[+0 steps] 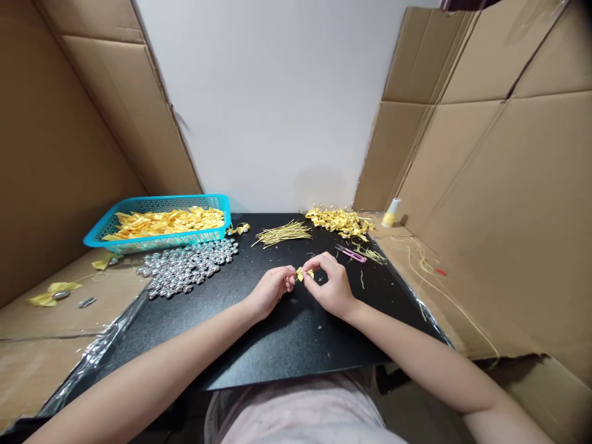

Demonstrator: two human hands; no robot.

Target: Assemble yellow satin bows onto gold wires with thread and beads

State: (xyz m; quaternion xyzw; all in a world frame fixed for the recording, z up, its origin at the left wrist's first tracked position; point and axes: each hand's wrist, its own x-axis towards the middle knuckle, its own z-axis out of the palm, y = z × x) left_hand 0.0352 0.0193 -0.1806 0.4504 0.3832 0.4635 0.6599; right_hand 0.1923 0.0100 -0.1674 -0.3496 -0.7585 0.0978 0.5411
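Observation:
A small yellow ribbon bow (300,275) is held just above the black table, between my two hands. My left hand (272,290) is closed at the bow's left side, its thumb and fingers pinched together. From the other side my right hand (332,288) pinches the bow between thumb and forefinger, the other fingers curled. Part of the bow is hidden behind the fingertips. Beyond the hands lies a bundle of gold ties (283,233). Pink-handled thread snips (352,253) rest to the right of my right hand.
Silver beads (185,268) are spread at left, before a blue basket (157,243) of yellow ribbon pieces. Finished-looking bows (340,222) are heaped at back right. A thread cone (391,213) stands on cardboard. Cardboard walls (499,185) flank the black table (222,345).

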